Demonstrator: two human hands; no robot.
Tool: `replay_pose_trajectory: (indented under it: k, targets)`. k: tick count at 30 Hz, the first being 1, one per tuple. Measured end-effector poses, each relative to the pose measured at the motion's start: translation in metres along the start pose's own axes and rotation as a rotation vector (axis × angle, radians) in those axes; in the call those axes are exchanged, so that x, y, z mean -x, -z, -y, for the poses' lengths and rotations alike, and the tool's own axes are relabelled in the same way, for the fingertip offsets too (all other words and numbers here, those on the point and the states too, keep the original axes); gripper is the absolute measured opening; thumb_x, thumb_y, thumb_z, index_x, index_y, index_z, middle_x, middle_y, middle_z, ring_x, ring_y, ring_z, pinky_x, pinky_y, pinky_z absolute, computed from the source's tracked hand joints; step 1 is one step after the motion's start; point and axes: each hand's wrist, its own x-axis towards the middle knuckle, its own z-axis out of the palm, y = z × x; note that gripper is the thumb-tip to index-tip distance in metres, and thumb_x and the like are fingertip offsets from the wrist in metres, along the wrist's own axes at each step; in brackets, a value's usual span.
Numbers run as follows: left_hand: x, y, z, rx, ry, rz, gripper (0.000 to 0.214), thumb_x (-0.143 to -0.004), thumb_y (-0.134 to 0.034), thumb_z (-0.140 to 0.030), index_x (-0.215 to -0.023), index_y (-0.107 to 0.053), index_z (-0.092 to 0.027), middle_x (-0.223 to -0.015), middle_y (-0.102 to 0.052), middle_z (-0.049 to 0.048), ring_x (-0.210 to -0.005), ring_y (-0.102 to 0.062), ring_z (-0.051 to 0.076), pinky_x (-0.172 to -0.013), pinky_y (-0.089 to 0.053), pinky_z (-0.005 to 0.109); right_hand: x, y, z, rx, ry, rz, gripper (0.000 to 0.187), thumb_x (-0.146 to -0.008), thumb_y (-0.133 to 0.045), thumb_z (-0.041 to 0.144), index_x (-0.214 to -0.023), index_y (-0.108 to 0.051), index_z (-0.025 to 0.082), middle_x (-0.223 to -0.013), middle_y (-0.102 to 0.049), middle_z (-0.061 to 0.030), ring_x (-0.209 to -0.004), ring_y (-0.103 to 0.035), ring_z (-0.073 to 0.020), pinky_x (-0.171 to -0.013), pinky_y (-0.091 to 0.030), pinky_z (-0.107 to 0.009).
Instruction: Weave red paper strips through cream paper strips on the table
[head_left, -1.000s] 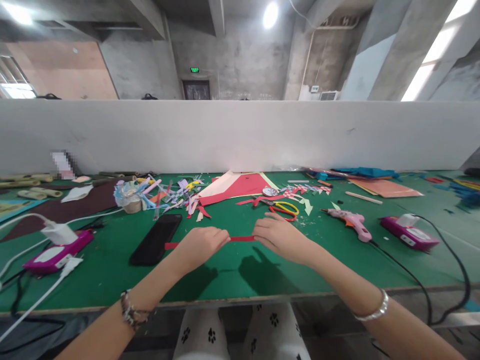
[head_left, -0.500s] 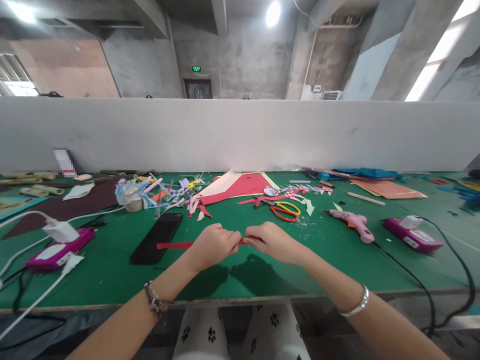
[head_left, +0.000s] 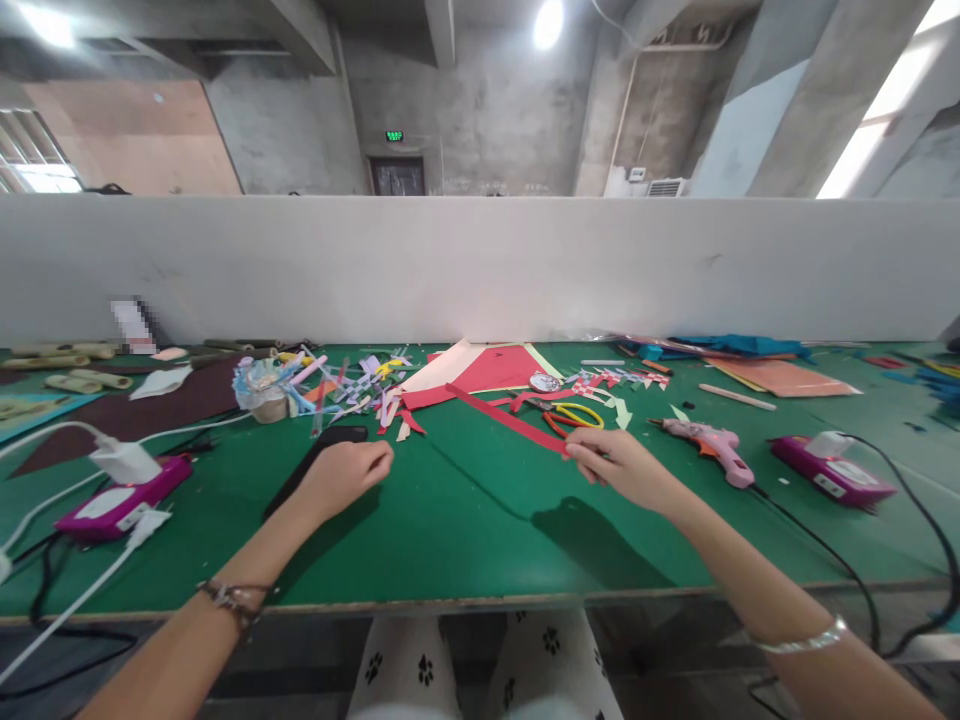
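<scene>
My right hand [head_left: 611, 465] pinches one end of a red paper strip [head_left: 510, 420]. The strip slants up to the left, its far end free in front of the red paper sheet. My left hand [head_left: 352, 475] hovers at the left with its fingers closed, and nothing shows sticking out of them. Below it lies a black phone [head_left: 307, 458], partly covered by the hand and forearm. Just beyond my right fingers are scissors [head_left: 581, 414] with orange and yellow handles.
A pink glue gun [head_left: 709, 447] and a purple power strip [head_left: 831, 472] lie at the right. Another purple power strip [head_left: 124, 503] with cables is at the left. A cup [head_left: 266, 400] and paper scraps [head_left: 367, 380] sit further back, before a pale partition [head_left: 480, 270].
My hands, together on the strip before, have moved apart. The left went left and no longer has the strip; the right went right with it, and the strip now points up and away.
</scene>
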Motion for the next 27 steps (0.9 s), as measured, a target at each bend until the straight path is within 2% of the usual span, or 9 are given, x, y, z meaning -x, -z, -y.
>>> replay_pose_trajectory:
  k: [2,5,6,8,11,14,18,23,27]
  targets:
    - [-0.012,0.003,-0.024,0.104,-0.049,-0.122,0.027,-0.082,-0.030,-0.021,-0.077,-0.056,-0.018,-0.069,-0.065,0.0004,-0.054,-0.057,0.011,-0.051,-0.036,0.021,-0.006,-0.011,0.011,0.045,0.028,0.000,0.023,-0.081,-0.033,0.026,-0.070,-0.050,0.016,-0.046,-0.043,0.0045,-0.041,-0.037,-0.0077,-0.045,-0.028,-0.018]
    - [-0.029,0.009,-0.060,0.087,-0.222,-0.353,0.027,-0.084,-0.031,-0.025,-0.090,-0.056,-0.016,-0.081,-0.064,0.0049,-0.075,-0.057,0.015,-0.066,-0.037,0.025,-0.016,-0.025,0.024,0.199,0.106,-0.008,0.016,-0.074,-0.039,0.017,-0.070,-0.055,0.017,-0.048,-0.044,0.0040,-0.043,-0.035,-0.0074,-0.046,-0.024,-0.019]
    - [-0.034,0.011,-0.068,0.073,-0.242,-0.373,0.027,-0.085,-0.032,-0.026,-0.096,-0.055,-0.016,-0.087,-0.064,0.0062,-0.080,-0.056,0.016,-0.071,-0.036,0.027,-0.018,-0.028,0.027,0.242,0.133,-0.007,0.015,-0.072,-0.040,0.015,-0.068,-0.055,0.017,-0.048,-0.043,0.0040,-0.044,-0.035,-0.0075,-0.046,-0.023,-0.019]
    - [-0.041,0.012,-0.078,0.067,-0.228,-0.326,0.027,-0.085,-0.033,-0.029,-0.095,-0.055,-0.016,-0.091,-0.062,0.0072,-0.083,-0.055,0.018,-0.072,-0.034,0.030,-0.020,-0.028,0.029,0.300,0.175,-0.011,0.015,-0.069,-0.041,0.013,-0.062,-0.054,0.017,-0.046,-0.041,0.0040,-0.044,-0.034,-0.0079,-0.046,-0.022,-0.020]
    - [-0.047,0.010,-0.079,0.175,-0.230,-0.133,0.029,-0.088,-0.030,-0.026,-0.077,-0.055,-0.017,-0.072,-0.062,0.0012,-0.065,-0.054,0.012,-0.064,-0.032,0.026,-0.018,-0.022,0.027,0.354,0.222,-0.044,0.018,-0.068,-0.039,0.011,-0.056,-0.051,0.018,-0.046,-0.043,0.0028,-0.046,-0.036,-0.0091,-0.048,-0.025,-0.020]
    - [-0.048,0.008,-0.079,0.290,-0.252,-0.001,0.031,-0.089,-0.027,-0.025,-0.073,-0.053,-0.017,-0.063,-0.060,-0.0019,-0.054,-0.050,0.010,-0.058,-0.030,0.025,-0.014,-0.021,0.027,0.411,0.318,-0.081,0.019,-0.071,-0.038,0.012,-0.061,-0.053,0.018,-0.054,-0.052,0.0001,-0.052,-0.043,-0.0106,-0.060,-0.032,-0.022]
    - [-0.051,0.008,-0.086,0.383,-0.238,0.038,0.032,-0.088,-0.029,-0.025,-0.066,-0.051,-0.017,-0.056,-0.056,-0.0028,-0.050,-0.050,0.011,-0.054,-0.030,0.024,-0.018,-0.033,0.034,0.473,0.403,-0.084,0.015,-0.071,-0.039,0.013,-0.066,-0.053,0.017,-0.061,-0.057,-0.0021,-0.057,-0.047,-0.0121,-0.069,-0.033,-0.026]
    - [-0.051,0.010,-0.091,0.528,-0.197,0.049,0.033,-0.087,-0.032,-0.024,-0.062,-0.052,-0.017,-0.053,-0.055,-0.0035,-0.050,-0.050,0.010,-0.055,-0.030,0.022,-0.027,-0.047,0.038,0.458,0.376,-0.069,0.014,-0.064,-0.040,0.010,-0.055,-0.047,0.018,-0.047,-0.052,0.0017,-0.044,-0.040,-0.0090,-0.058,-0.030,-0.022]
    - [-0.045,0.011,-0.079,0.590,-0.189,0.094,0.034,-0.086,-0.033,-0.028,-0.061,-0.054,-0.017,-0.054,-0.056,-0.0043,-0.050,-0.048,0.009,-0.057,-0.031,0.021,-0.025,-0.040,0.022,0.496,0.317,-0.083,0.014,-0.061,-0.040,0.010,-0.053,-0.048,0.018,-0.048,-0.054,0.0011,-0.045,-0.040,-0.0093,-0.051,-0.027,-0.021]
